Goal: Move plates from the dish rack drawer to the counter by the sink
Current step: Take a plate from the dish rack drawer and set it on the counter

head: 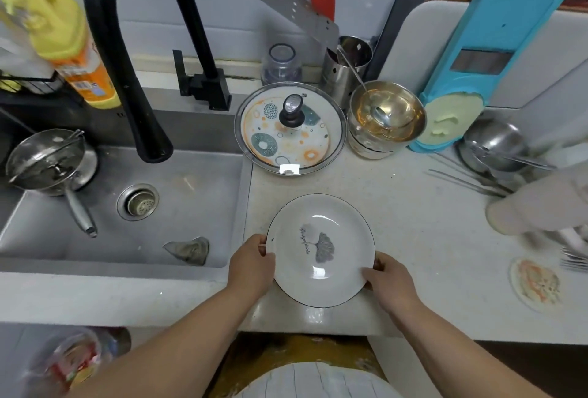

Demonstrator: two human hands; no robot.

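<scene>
A white plate (321,249) with a thin dark rim and a grey leaf print sits low over the pale counter (413,222), just right of the sink. My left hand (251,265) grips its left edge. My right hand (389,283) grips its lower right edge. I cannot tell whether the plate rests on the counter or hovers slightly above it. The dish rack drawer is out of view.
Behind the plate stand a patterned dish under a glass lid (290,128), stacked steel bowls with a spoon (386,117) and a utensil holder (346,63). The grey sink (197,206) holds a strainer (47,162) and a rag (189,249). A black faucet (127,57) arches above.
</scene>
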